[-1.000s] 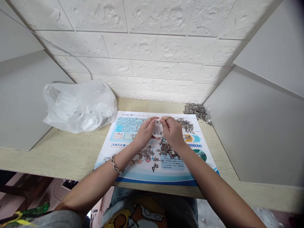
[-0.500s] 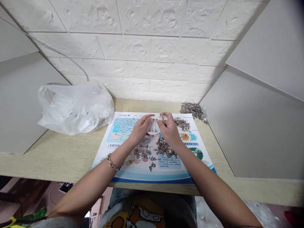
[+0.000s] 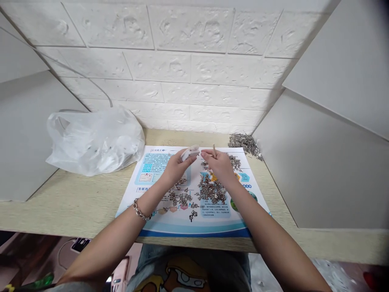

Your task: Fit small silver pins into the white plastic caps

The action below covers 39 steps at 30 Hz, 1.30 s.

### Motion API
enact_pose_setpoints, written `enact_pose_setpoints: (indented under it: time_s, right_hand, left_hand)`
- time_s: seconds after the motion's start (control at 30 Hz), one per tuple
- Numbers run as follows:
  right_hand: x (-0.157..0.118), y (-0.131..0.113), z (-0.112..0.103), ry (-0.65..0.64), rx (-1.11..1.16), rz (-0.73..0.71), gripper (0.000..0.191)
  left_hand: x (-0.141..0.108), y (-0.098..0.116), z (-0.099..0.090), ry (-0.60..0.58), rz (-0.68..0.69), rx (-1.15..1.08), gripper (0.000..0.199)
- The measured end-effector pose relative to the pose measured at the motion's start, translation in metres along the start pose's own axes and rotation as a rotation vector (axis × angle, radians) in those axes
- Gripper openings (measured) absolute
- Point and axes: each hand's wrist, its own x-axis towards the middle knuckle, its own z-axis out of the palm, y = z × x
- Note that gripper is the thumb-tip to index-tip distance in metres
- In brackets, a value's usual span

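Tilting white pc [image 3: 189, 153] flatter vs. ½ s ago, L hand [image 3: 175, 167] has it in its grip above desk [image 3: 88, 211], nr far edge; R hand [image 3: 223, 167] grips stick [image 3: 214, 151], fingertips nr pc. Prob. means another side's being worked. Metal bits [image 3: 212, 190] lie nearer front edge.

white piece [image 3: 189, 153] partly hidden, metal bits [image 3: 212, 190] too small to identify, shirt [image 3: 185, 280] cut off

The head camera looks forward, down over the tabletop [image 3: 88, 198].
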Motion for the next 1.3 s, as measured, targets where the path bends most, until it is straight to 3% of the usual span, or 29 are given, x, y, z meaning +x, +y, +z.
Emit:
enact_pose_setpoints:
  time_s: [0.13,0.4,0.5,0.63,0.73,0.83,0.9,0.97,1.07,1.3]
  right_hand:
    - [-0.002,-0.001,-0.002,-0.047,-0.199,-0.084,0.032]
    - [-0.003,0.000,0.002,-0.021,-0.252,-0.130,0.030]
    - [-0.001,0.003,0.004,0.006,-0.239,-0.121,0.027]
    - [0.003,0.007,0.000,-0.071,-0.248,-0.109,0.022]
    - [0.005,0.007,-0.006,-0.211,-0.196,-0.092,0.023]
    - [0.004,0.006,-0.011,-0.374,-0.059,-0.044,0.038]
    - [0.004,0.006,-0.012,-0.460,0.007,-0.026,0.044]
    - [0.003,0.006,-0.012,-0.501,0.021,-0.045,0.044]
    - [0.004,0.009,-0.011,-0.520,0.014,-0.065,0.043]
    - [0.004,0.010,-0.010,-0.516,-0.001,-0.040,0.045]
  left_hand:
    - [0.000,0.004,-0.001,-0.006,0.007,-0.056,0.030]
    - [-0.002,-0.006,0.002,0.006,0.348,0.163,0.034]
    - [-0.003,-0.010,0.004,0.051,0.379,0.226,0.034]
    - [-0.005,-0.005,0.006,0.092,0.253,0.248,0.024]
    - [-0.004,0.002,0.004,0.137,0.029,0.145,0.019]
    - [0.000,0.008,-0.002,0.165,-0.257,-0.267,0.022]
    - [0.003,0.009,-0.005,0.081,-0.364,-0.581,0.023]
    - [0.004,0.010,-0.006,-0.028,-0.422,-0.760,0.021]
    - [0.003,0.009,-0.005,-0.106,-0.493,-0.846,0.021]
    - [0.002,0.001,-0.001,-0.109,-0.568,-0.859,0.015]
